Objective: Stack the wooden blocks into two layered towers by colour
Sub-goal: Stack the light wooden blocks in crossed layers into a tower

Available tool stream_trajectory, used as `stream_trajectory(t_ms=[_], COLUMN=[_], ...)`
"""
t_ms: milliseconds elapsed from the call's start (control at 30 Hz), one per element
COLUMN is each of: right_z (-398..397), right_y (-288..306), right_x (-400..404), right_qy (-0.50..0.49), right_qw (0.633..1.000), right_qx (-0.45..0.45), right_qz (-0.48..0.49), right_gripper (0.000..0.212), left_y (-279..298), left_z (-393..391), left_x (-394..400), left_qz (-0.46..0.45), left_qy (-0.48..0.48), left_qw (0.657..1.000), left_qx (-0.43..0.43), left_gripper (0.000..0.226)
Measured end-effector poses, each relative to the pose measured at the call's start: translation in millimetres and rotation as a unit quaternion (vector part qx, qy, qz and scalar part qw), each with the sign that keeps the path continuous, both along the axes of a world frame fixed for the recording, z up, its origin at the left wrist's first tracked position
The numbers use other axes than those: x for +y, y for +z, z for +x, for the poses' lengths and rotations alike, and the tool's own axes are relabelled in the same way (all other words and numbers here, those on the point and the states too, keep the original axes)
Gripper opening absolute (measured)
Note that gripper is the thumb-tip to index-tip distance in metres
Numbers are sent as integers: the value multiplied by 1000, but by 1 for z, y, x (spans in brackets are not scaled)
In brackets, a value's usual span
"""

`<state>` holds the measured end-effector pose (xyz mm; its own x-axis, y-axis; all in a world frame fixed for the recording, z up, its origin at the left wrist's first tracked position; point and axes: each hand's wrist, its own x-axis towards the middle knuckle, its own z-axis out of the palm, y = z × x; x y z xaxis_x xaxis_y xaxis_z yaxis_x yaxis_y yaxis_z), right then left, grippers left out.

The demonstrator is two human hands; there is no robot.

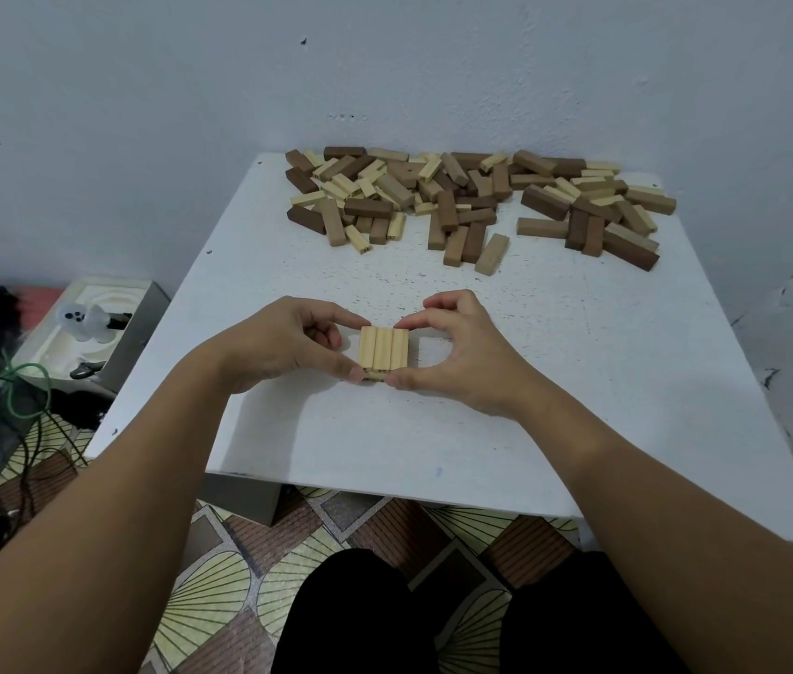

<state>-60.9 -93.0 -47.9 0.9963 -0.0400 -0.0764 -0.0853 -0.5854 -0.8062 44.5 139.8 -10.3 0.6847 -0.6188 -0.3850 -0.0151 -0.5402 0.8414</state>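
A small stack of light wooden blocks (383,347) stands in the middle of the white table (579,381); its top layer is three pale blocks side by side, with another layer just visible beneath. My left hand (287,340) pinches the stack's left side between thumb and forefinger. My right hand (457,352) pinches its right side the same way. A loose heap of mixed blocks (472,197), dark brown and light, lies scattered along the table's far edge by the wall.
The wall stands right behind the heap and along the table's right side. On the floor to the left sits a white tray (88,328) with a small plastic figure, beside green cables (20,391) and dark clutter.
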Motion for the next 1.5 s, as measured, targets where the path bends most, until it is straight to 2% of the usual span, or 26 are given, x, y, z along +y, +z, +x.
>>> stream_trajectory(t_ms=[267,367,533,667,800,933,1033,1200,1300,1500], right_z=[-2,-3,0,5,21,47,69,100,114,132], right_y=[6,6,5,8,10,16,20,22,24,23], right_x=[-1,-2,-7,-16,-26,-31,-27,-22,-21,-14], right_qy=[11,13,-48,-87,-103,-82,-62,-16,6,22], right_qw=[1000,999,987,979,987,995,998,982,969,950], right_qx=[19,25,-9,-30,-46,-45,-23,16,41,75], right_qz=[-4,17,153,182,113,42,-8,-188,-244,-303], right_gripper=[81,87,53,41,31,30,38,54,61,65], left_y=[-3,-5,-3,-2,-14,-22,-27,-46,-53,-54], left_z=[4,4,7,10,22,42,56,62,62,66], left_x=[5,3,-20,-45,-64,-73,-75,-70,-69,-66], left_qz=[-17,-45,-117,-99,-53,-10,27,64,65,29], left_qy=[15,55,196,195,196,222,201,140,146,138], left_qw=[999,997,970,967,963,945,936,915,901,897], left_qx=[31,26,-80,-132,-179,-238,-289,-372,-403,-418], left_gripper=[71,62,27,16,11,18,32,49,42,25])
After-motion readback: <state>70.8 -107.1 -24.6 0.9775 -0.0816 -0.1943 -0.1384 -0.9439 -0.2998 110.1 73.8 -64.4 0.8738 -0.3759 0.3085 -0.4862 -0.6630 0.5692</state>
